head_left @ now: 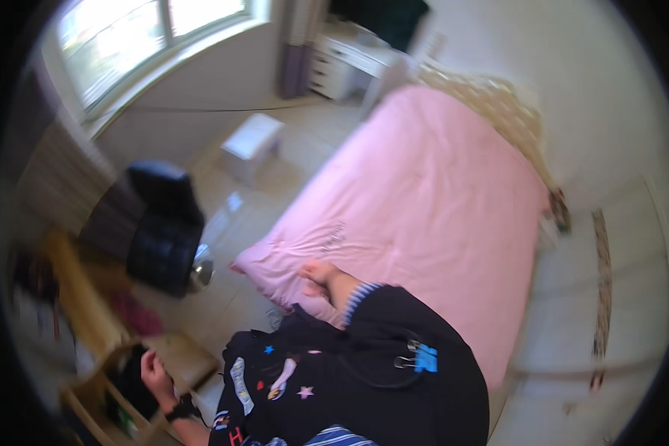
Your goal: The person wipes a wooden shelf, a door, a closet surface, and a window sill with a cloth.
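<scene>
My right hand (317, 275) is over the near corner of a pink bed cover (438, 193), its fingers curled in. I cannot make out whether a fold of the cover is in them. The cloth is creased around that corner. Lower left, my left hand (154, 375), with a black band (182, 409) at its wrist, is held beside a wooden shelf unit (100, 398). Its fingers are bent inward and nothing shows in them. A dark garment with a printed pattern (275, 386) covers my body, and a dark sleeve (416, 334) runs to my right arm.
A black chair (163, 245) stands left of the bed. Beyond it is a white stool (253, 136) on the tiled floor. A white desk with drawers (338, 70) is at the back, near the window (126, 44). The padded headboard (490, 97) meets the right wall.
</scene>
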Demonstrator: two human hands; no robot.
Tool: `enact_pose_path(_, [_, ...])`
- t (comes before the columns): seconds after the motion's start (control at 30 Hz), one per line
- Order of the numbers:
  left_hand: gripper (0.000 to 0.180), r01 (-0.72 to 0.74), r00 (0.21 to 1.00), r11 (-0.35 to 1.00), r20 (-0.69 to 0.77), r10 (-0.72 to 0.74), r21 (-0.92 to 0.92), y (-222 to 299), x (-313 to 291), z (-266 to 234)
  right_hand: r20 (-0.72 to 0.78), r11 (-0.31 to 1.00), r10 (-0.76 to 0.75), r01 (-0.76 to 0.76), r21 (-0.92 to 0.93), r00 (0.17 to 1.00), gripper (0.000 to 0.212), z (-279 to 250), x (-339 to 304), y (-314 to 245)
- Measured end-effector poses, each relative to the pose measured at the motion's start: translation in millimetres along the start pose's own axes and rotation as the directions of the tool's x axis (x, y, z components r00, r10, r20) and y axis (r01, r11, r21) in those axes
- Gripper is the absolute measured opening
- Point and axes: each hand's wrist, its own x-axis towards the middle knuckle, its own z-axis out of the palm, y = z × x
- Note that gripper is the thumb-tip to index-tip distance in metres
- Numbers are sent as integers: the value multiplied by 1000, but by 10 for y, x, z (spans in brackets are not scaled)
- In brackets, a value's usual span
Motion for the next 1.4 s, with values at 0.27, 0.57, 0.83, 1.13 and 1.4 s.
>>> enact_pose_path(0.27, [13,-115,956,993,272,111,-1,27,2247,942,15,737,-611,576,-353,791,11,1187,-247,-2936])
enact_pose_path(0.57, [9,-505,716,863,571,401,28,1199,4331,2911,-473,906,-204,348,241,857,53,14,191,-1695])
enact_pose_path(0.83, [18,-710,667,631,583,463,311,892,5029,3855,-586,972,233,-162,172,776,30,-1344,748,-440])
enact_pose_path(1.13, [17,-221,881,688,444,-164,692,708,5551,4403,-522,985,173,-135,110,835,62,-2289,1550,-3324])
enact_pose_path(1.4, [28,92,933,802,230,-277,591,1452,6566,5305,-206,989,95,-115,-89,974,58,-2347,3003,-5795])
